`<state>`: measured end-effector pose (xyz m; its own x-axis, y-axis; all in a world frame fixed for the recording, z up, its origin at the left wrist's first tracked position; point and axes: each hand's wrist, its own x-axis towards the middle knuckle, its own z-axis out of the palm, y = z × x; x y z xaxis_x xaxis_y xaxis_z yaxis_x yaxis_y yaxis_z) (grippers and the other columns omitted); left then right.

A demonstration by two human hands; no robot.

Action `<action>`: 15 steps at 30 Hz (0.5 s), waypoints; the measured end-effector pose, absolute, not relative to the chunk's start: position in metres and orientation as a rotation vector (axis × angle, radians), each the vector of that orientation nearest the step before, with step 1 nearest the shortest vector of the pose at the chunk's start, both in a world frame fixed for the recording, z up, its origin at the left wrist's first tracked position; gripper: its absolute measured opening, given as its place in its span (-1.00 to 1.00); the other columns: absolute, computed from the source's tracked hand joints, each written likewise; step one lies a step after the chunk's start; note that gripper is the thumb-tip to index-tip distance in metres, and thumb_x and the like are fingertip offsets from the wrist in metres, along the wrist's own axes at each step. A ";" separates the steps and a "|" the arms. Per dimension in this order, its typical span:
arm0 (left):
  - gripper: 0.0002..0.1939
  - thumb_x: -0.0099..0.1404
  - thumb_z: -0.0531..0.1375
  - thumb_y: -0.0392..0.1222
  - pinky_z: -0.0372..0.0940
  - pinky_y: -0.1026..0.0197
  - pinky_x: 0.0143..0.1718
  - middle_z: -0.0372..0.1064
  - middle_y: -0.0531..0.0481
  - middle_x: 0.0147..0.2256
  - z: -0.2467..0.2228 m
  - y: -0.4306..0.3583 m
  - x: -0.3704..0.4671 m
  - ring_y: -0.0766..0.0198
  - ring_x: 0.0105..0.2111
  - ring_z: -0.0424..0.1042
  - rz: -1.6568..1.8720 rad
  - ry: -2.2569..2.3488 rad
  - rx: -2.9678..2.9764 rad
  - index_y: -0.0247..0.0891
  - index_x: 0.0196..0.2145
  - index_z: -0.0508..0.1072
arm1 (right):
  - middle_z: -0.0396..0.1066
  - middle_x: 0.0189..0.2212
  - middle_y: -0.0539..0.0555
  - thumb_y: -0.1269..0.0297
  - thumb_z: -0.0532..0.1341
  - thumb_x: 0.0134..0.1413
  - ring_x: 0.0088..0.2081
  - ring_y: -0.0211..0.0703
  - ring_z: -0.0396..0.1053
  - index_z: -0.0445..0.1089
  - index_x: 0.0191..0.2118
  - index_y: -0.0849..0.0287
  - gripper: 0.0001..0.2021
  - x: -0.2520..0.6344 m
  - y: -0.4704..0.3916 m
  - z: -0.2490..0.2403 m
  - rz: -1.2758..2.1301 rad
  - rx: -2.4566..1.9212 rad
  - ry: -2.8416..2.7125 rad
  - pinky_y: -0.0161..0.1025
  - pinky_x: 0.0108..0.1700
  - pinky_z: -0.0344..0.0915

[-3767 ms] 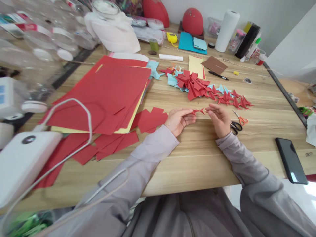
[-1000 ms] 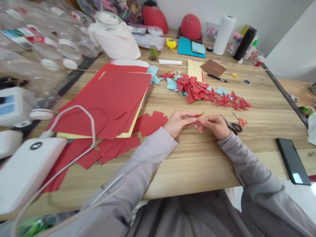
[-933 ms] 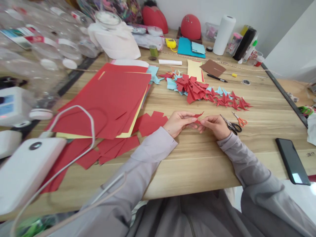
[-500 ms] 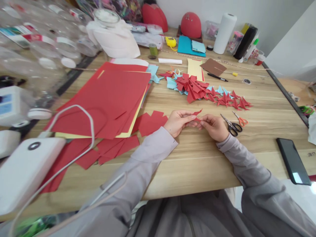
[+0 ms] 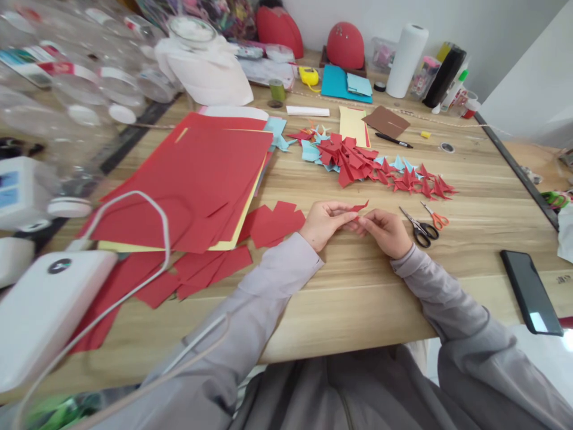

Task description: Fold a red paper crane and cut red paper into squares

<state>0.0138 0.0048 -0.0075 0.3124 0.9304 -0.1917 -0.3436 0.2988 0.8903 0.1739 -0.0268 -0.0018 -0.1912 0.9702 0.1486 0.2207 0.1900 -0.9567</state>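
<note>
A small piece of folded red paper [image 5: 359, 207] is pinched between my two hands above the table; its pointed tip sticks up and the rest is mostly covered by fingers. My left hand [image 5: 324, 223] grips it from the left with the thumb on top. My right hand [image 5: 385, 230] pinches its lower right end between thumb and fingertips. Beyond the hands lies a pile of folded red paper figures [image 5: 349, 156], with some light blue ones among them. Black-handled scissors [image 5: 422, 230] and orange-handled scissors [image 5: 437, 218] rest just right of my right hand.
Large red sheets [image 5: 192, 179] are stacked at left, with cut red squares [image 5: 277, 224] beside them. A white power bank [image 5: 54, 316] with a looped cable sits at near left, a phone [image 5: 532, 291] at right. Plastic bottles [image 5: 76, 83] crowd the far left. A black pen [image 5: 394, 141] lies behind.
My right hand has shifted slightly left, closer to my left hand, and now covers more of the folded red paper's lower end. The things on the table stay in place.
</note>
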 end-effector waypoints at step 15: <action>-0.62 -0.27 0.45 -0.21 0.28 0.29 -0.53 0.41 0.06 -0.65 -0.006 0.006 0.015 0.35 -0.65 0.39 1.007 0.854 0.984 -0.34 -0.49 0.40 | 0.45 -0.55 0.06 -0.09 0.04 0.19 -0.53 -0.26 0.42 0.33 -0.42 0.20 -0.58 0.173 -0.029 -0.003 0.995 -1.119 -1.768 -0.28 -0.43 0.41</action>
